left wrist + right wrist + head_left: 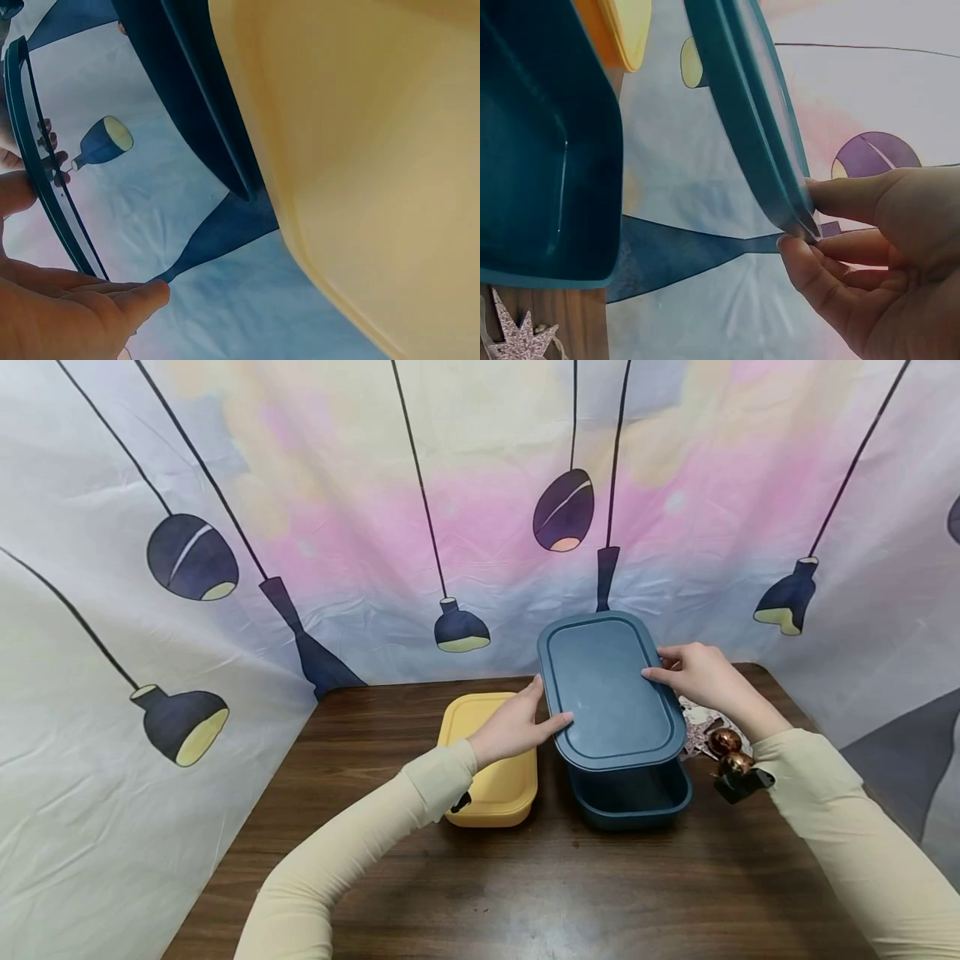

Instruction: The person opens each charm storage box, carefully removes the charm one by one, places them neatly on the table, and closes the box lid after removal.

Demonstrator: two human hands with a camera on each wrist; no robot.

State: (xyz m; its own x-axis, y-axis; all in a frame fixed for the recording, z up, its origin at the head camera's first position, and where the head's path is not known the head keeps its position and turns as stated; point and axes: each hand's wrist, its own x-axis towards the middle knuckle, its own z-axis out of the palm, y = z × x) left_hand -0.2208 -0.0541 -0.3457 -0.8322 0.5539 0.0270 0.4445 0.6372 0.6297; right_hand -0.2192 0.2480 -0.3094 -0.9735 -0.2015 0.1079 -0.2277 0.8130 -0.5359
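A blue rectangular lid [611,689] is held tilted above an open blue box [630,818], clear of its rim at the front. My left hand [513,724] pinches the lid's left edge, its thumb over the top face. On the opposite edge my right hand [701,677] grips it between thumb and fingers. The right wrist view shows the lid's rim [750,120] between those fingertips, with the box interior [525,150] beside it. Just left of the blue box stands a yellow box [517,781] with its yellow lid on, partly covered by my left forearm.
To the right of the blue box lie shiny copper-coloured balls [724,742] and a glittery pink star ornament [523,341]. Everything stands on a dark wooden table [480,877]. A cloth backdrop [337,510] printed with lamps hangs behind the table's far edge.
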